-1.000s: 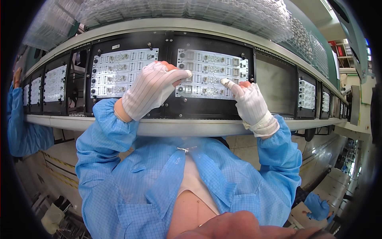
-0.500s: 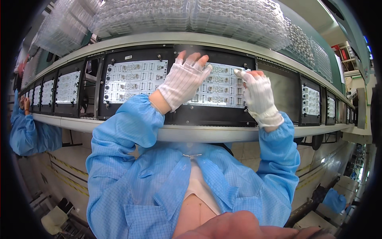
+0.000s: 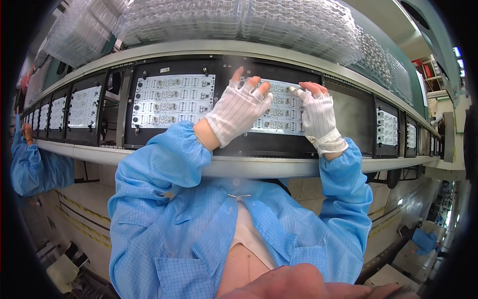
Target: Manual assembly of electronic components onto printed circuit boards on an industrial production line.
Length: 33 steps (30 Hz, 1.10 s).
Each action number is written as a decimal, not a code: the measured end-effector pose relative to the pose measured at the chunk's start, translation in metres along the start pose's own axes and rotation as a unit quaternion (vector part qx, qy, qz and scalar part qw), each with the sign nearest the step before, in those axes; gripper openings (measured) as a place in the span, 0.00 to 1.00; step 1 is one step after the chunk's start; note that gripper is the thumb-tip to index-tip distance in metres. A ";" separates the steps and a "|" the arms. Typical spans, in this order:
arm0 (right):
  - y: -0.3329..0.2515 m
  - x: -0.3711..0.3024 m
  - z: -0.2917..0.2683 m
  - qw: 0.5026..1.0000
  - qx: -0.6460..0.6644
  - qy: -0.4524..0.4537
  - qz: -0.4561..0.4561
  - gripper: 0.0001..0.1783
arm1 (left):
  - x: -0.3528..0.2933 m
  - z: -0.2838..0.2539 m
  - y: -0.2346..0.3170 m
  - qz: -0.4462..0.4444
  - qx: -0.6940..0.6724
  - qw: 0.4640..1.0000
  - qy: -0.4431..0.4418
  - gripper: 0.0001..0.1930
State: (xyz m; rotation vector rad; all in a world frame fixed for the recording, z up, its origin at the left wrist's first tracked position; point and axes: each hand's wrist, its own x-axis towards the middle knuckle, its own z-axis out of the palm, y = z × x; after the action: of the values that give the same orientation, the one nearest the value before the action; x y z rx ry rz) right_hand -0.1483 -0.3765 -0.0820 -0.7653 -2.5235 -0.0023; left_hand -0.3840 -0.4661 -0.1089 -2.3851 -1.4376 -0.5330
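Both my hands wear white striped gloves with bare fingertips, though one right fingertip is covered in white. My left hand (image 3: 240, 109) is over the left part of a white circuit board panel (image 3: 281, 112) set in a black carrier frame (image 3: 279, 144). Its fingers are spread, one pointing up past the panel's upper edge. My right hand (image 3: 318, 117) is at the panel's upper right corner, fingers bent leftward, with a gap to the covered tip. Nothing shows in either hand. The gloves hide parts of the panel and its upper corners.
A second circuit board panel (image 3: 172, 102) lies in its carrier to the left, with black knobs around it. More carriers line the rail both ways. Stacked clear plastic trays (image 3: 298, 25) stand behind the far rail (image 3: 199, 49). A co-worker in a blue sleeve (image 3: 40, 167) is at far left.
My left hand has shifted slightly right and its fingers have spread. The right hand's fingers have straightened and reach left over the panel's corner. The left panel appears slightly farther right.
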 end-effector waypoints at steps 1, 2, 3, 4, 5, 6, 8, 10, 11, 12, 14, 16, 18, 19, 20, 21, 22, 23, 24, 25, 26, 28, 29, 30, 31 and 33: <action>-0.002 -0.005 -0.001 1.000 -0.006 -0.009 0.001 0.22 | 0.001 0.000 0.002 0.000 -0.002 1.000 0.000 0.16; -0.003 -0.011 0.003 1.000 -0.007 -0.011 0.002 0.22 | 0.003 -0.001 0.005 0.013 0.018 1.000 -0.008 0.16; -0.004 -0.017 0.009 1.000 -0.016 -0.015 -0.009 0.22 | 0.004 -0.002 0.007 0.026 0.038 0.999 -0.015 0.15; -0.006 -0.020 0.013 0.999 -0.025 -0.018 -0.019 0.22 | 0.005 -0.002 0.007 0.028 0.036 0.999 -0.015 0.15; -0.009 -0.019 0.011 0.999 -0.043 -0.024 -0.015 0.22 | 0.006 -0.002 0.006 0.002 -0.006 1.000 -0.008 0.16; -0.011 -0.019 0.011 0.999 -0.044 -0.024 -0.013 0.22 | 0.006 -0.003 0.005 -0.024 -0.048 0.999 -0.001 0.16; -0.013 -0.020 0.013 0.995 -0.089 -0.036 -0.006 0.23 | 0.004 -0.010 0.003 -0.019 -0.046 0.999 0.014 0.16; -0.012 -0.020 0.006 0.998 -0.061 -0.032 0.000 0.24 | 0.000 -0.016 0.004 -0.016 -0.046 0.998 0.029 0.17; -0.011 -0.019 0.002 0.999 -0.033 -0.028 0.003 0.24 | -0.003 -0.019 0.008 -0.002 -0.060 0.998 0.011 0.22; -0.012 -0.020 -0.003 0.999 -0.034 -0.030 0.004 0.24 | -0.005 -0.020 0.010 0.012 -0.074 0.997 -0.006 0.27; -0.018 -0.025 -0.012 1.000 -0.017 0.001 0.005 0.25 | -0.010 -0.022 0.012 0.013 -0.059 0.998 -0.028 0.27; -0.024 -0.030 -0.014 1.000 -0.028 -0.014 0.006 0.26 | -0.012 -0.020 0.015 0.017 -0.043 0.998 -0.051 0.27; -0.025 -0.037 -0.010 0.998 -0.046 -0.051 -0.013 0.26 | -0.011 -0.015 0.019 0.031 -0.007 0.998 -0.047 0.27; -0.028 -0.036 -0.011 0.997 -0.047 -0.065 -0.004 0.26 | -0.011 -0.017 0.018 0.032 -0.009 0.998 -0.047 0.27; -0.031 -0.035 -0.012 0.997 -0.047 -0.066 -0.003 0.26 | -0.009 -0.022 0.015 0.027 -0.031 0.998 -0.050 0.27; -0.035 -0.033 -0.012 0.995 -0.068 -0.075 -0.003 0.26 | -0.007 -0.026 0.014 0.023 -0.053 0.997 -0.053 0.26; -0.037 -0.032 -0.014 0.992 -0.090 -0.085 -0.004 0.26 | -0.008 -0.028 0.013 0.023 -0.055 0.997 -0.052 0.26; -0.037 -0.032 -0.016 0.992 -0.092 -0.087 -0.004 0.26 | -0.009 -0.031 0.012 0.023 -0.074 0.997 -0.027 0.20; -0.037 -0.033 -0.019 0.994 -0.063 -0.084 0.009 0.26 | -0.011 -0.033 0.011 0.023 -0.093 0.995 -0.002 0.15; -0.037 -0.033 -0.021 0.996 -0.035 -0.082 0.022 0.27 | -0.012 -0.036 0.012 0.022 -0.095 0.995 -0.001 0.15; -0.037 -0.036 -0.026 0.995 -0.037 -0.085 0.023 0.27 | -0.016 -0.040 0.015 0.038 -0.100 0.994 -0.004 0.16; -0.039 -0.043 -0.035 0.998 -0.037 -0.053 0.007 0.28 | -0.022 -0.042 0.022 0.053 -0.106 0.993 -0.008 0.16; -0.040 -0.046 -0.035 0.998 -0.036 -0.055 0.007 0.28 | -0.025 -0.040 0.025 0.057 -0.094 0.994 -0.027 0.17; -0.041 -0.050 -0.033 0.997 -0.034 -0.074 -0.012 0.29 | -0.027 -0.039 0.027 0.062 -0.081 0.994 -0.047 0.18; -0.043 -0.051 -0.034 0.995 -0.034 -0.093 -0.029 0.29 | -0.028 -0.041 0.028 0.067 -0.065 0.994 -0.048 0.16; -0.048 -0.051 -0.036 0.993 -0.039 -0.106 -0.019 0.28 | -0.026 -0.043 0.027 0.063 -0.069 0.994 -0.059 0.16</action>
State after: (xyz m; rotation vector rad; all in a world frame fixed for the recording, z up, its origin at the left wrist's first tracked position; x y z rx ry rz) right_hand -0.1199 -0.4485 -0.0681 -0.7861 -2.7535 -0.0348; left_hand -0.3773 -0.5174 -0.0848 -2.6359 -1.3250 -0.4817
